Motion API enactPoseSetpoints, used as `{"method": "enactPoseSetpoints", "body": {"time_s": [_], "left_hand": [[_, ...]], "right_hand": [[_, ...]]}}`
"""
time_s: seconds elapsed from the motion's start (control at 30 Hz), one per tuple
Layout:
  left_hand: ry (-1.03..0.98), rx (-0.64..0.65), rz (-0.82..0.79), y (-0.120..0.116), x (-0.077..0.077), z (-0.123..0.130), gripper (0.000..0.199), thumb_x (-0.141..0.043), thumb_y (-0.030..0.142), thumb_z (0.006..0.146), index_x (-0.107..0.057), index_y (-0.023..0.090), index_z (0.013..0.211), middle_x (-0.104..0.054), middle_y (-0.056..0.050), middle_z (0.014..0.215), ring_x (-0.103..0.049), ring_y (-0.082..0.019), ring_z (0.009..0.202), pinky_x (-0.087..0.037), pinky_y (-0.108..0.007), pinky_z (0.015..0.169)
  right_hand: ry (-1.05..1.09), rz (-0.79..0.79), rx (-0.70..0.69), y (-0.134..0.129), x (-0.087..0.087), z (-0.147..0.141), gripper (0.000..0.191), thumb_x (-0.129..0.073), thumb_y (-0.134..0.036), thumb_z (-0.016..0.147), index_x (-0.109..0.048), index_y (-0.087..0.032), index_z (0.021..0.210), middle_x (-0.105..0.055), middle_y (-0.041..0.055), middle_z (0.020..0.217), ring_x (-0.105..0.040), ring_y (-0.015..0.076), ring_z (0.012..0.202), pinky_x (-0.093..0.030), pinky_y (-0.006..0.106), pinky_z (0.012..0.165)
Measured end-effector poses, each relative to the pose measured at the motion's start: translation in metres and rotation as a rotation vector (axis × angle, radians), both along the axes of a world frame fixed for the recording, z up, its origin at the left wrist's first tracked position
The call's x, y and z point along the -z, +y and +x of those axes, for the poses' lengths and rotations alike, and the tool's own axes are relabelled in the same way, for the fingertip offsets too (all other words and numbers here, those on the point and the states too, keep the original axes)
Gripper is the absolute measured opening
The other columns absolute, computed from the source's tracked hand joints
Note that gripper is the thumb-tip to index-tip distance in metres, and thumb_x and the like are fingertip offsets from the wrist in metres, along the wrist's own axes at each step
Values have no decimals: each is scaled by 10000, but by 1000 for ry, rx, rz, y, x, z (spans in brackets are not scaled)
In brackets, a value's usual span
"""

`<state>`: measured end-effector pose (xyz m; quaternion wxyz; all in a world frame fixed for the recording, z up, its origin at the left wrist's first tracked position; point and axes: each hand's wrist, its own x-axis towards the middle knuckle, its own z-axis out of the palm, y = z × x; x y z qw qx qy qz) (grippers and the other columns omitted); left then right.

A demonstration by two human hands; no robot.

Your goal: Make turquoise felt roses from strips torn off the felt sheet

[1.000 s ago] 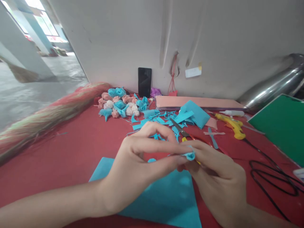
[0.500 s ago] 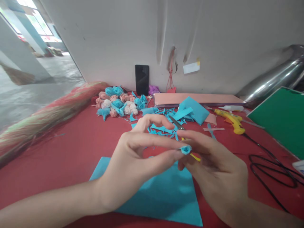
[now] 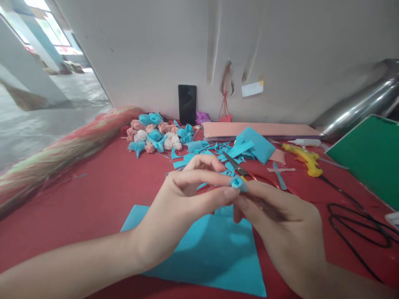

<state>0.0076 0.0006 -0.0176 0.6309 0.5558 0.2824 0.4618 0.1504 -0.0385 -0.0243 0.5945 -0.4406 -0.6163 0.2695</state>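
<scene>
A small rolled blue paper flower (image 3: 237, 183) is pinched between both hands above the table. My left hand (image 3: 190, 199) grips its left side with thumb and forefinger, the other fingers curled behind. On its right side, my right hand (image 3: 280, 220) closes thumb and forefinger on the paper. Under the hands lies a flat blue paper sheet (image 3: 218, 257), partly shaded by them. Just beyond the fingers are scissors (image 3: 238, 165), their blades pointing up and left and their handles mostly hidden behind my right hand. Blue paper scraps (image 3: 187, 159) are scattered around the scissors.
Finished pink, white and blue paper flowers (image 3: 156, 135) are heaped at the back left. A black phone (image 3: 187, 104) leans on the wall. A yellow glue gun (image 3: 304, 158) lies right, its black cable (image 3: 349, 224) looping forward near a green board (image 3: 370, 158). A fibre bundle (image 3: 62, 153) lies left.
The blue flower has moved slightly left and up. My right forefinger and thumb have come in against it, and more of the scissors shows behind the hands.
</scene>
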Motion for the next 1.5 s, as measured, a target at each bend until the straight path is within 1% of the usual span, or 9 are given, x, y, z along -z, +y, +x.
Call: {"method": "enactPoseSetpoints", "body": {"time_s": [0.2,0.3,0.43,0.53,0.63,0.7,1.03,1.3,1.5], "left_hand": [[10,17,-93,1,1,-1,208,-694,203,769,-694,206,561,-501,11,852,-499,-70,641,-456,-189,548],[-39,100,-61,5,3,-3,192,-625,287,833,-732,217,690,-536,-7,893,-500,-86,630,-485,-220,585],[-89,134,9,13,6,-4,182,-574,319,873,-748,275,901,-602,-13,999,-545,-123,772,-496,-210,661],[-76,162,49,17,8,-5,126,-643,252,839,-763,283,814,-605,8,926,-532,-92,743,-468,-169,623],[-33,204,50,18,7,-6,124,-685,273,804,-763,257,709,-574,4,856,-498,-84,662,-424,-182,521],[-16,217,47,18,7,-7,130,-713,286,776,-758,249,660,-557,2,834,-490,-90,669,-412,-190,515],[-17,219,45,17,8,-6,124,-745,326,740,-760,253,640,-566,4,827,-505,-80,632,-403,-201,510],[-98,124,94,11,11,-1,76,-713,236,773,-761,242,714,-558,5,813,-516,-77,653,-457,-156,475],[-132,30,120,5,13,3,107,-704,153,772,-758,242,747,-540,24,798,-528,-46,669,-505,-98,555]], "right_hand": [[79,-139,-49,1,-1,0,205,-677,-142,769,-776,-319,742,-713,-69,602,-634,80,540,-531,136,540],[145,-218,-66,1,-2,4,155,-696,-172,760,-767,-292,693,-703,-55,572,-602,71,499,-506,114,480],[238,-297,-139,1,-4,8,129,-702,-204,764,-753,-268,664,-705,-33,567,-571,71,474,-506,126,460],[280,-342,-210,1,-5,9,121,-698,-212,775,-761,-282,700,-715,-32,578,-565,66,462,-504,131,461],[285,-386,-262,1,-5,9,136,-684,-215,791,-761,-290,708,-719,-38,594,-563,57,475,-499,126,479],[291,-415,-290,0,-5,10,142,-682,-215,794,-759,-283,696,-716,-34,597,-559,55,484,-489,124,485],[383,-559,-365,-5,-6,9,138,-700,-240,785,-748,-265,658,-699,-36,591,-527,38,515,-446,106,519],[245,-426,-233,-5,-5,5,137,-681,-206,779,-757,-302,717,-708,-52,591,-552,50,498,-480,107,498],[64,-191,20,-4,-1,-3,120,-737,-149,655,-728,-268,641,-638,-73,530,-522,61,491,-449,129,487]]}}
